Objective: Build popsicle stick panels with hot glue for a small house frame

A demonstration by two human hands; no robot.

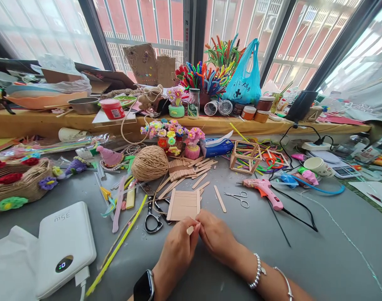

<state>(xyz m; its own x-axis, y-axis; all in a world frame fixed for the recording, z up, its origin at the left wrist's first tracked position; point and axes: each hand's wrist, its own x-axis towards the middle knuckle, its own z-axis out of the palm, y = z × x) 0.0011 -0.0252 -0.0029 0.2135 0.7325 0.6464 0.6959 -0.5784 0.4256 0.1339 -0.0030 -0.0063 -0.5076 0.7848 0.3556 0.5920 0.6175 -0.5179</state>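
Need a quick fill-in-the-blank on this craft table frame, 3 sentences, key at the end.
1. Both hands, left hand and right hand, pinch a small piece of ____ stick.
2. The glue gun lying right of the small scissors is ____ in colour.
3. The ball of twine sits ____ of the stick panel, toward the window.

Missing words: wooden; pink; left
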